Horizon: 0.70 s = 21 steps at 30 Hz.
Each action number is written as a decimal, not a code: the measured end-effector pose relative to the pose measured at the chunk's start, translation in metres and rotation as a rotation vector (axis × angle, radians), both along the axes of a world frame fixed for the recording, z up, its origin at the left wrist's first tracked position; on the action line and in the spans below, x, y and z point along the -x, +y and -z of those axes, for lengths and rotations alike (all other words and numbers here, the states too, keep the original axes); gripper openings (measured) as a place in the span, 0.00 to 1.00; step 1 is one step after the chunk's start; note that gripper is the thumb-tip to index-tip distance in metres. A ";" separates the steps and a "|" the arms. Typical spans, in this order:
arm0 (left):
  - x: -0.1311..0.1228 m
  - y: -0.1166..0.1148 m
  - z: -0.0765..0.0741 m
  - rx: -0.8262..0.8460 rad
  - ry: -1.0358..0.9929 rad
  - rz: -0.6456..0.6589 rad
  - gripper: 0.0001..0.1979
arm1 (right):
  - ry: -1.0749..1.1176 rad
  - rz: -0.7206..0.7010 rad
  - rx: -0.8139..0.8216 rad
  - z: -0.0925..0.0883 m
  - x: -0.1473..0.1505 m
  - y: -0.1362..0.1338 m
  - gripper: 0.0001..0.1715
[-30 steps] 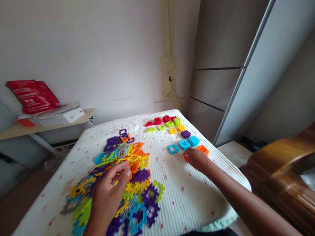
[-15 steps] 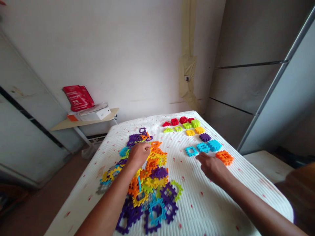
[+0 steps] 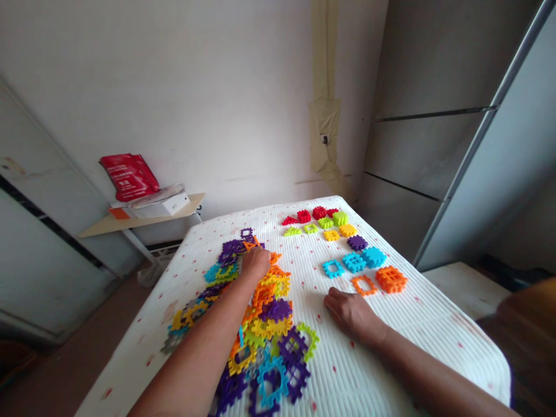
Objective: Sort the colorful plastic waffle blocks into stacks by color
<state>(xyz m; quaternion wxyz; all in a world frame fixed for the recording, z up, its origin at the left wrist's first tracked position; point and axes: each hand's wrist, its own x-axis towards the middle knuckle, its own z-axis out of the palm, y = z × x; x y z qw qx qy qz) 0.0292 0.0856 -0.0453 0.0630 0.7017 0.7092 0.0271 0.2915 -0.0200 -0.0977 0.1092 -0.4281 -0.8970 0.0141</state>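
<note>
My left hand [image 3: 256, 262] is over the far part of a mixed pile of toothed plastic building tiles [image 3: 277, 310], beside an orange tile [image 3: 251, 245]. Its fingers curl downward, and whatever they pinch is hidden under the hand. On the cloth to the right lies my right hand [image 3: 351, 313], fingers curled in, with nothing visible in them. Just beyond it is an orange square frame tile [image 3: 364, 285], touching or close to a stack of orange window tiles [image 3: 391, 280]. A blue frame tile [image 3: 333, 269] lies farther back.
Blue window tiles [image 3: 354, 262], a solid blue stack [image 3: 374, 256], a purple stack [image 3: 357, 242], yellow tiles [image 3: 348, 230], green tiles [image 3: 340, 218] and red tiles [image 3: 319, 213] form rows on the quilted white cloth [image 3: 304, 263]. Left stands a shelf [image 3: 191, 207] with a red bag [image 3: 130, 176].
My right hand has drawn back toward me and left, and the orange frame tile now shows beside the orange stack. My left hand has shifted slightly over the pile.
</note>
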 end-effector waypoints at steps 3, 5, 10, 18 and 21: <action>0.003 0.000 -0.002 -0.027 -0.083 -0.007 0.17 | 0.012 0.010 -0.002 0.000 0.001 0.000 0.15; 0.004 -0.001 -0.006 -0.058 -0.175 -0.011 0.16 | 0.021 0.009 -0.003 -0.001 0.002 -0.001 0.14; 0.000 -0.018 -0.018 -0.108 -0.542 -0.023 0.08 | 0.137 0.005 -0.018 0.000 0.000 0.001 0.15; -0.032 -0.083 -0.010 -0.032 -1.136 -0.052 0.15 | 0.505 0.043 -0.360 -0.034 0.012 -0.006 0.16; -0.044 -0.098 -0.006 -0.002 -1.233 -0.042 0.14 | 0.379 0.065 -0.365 -0.046 0.025 -0.011 0.25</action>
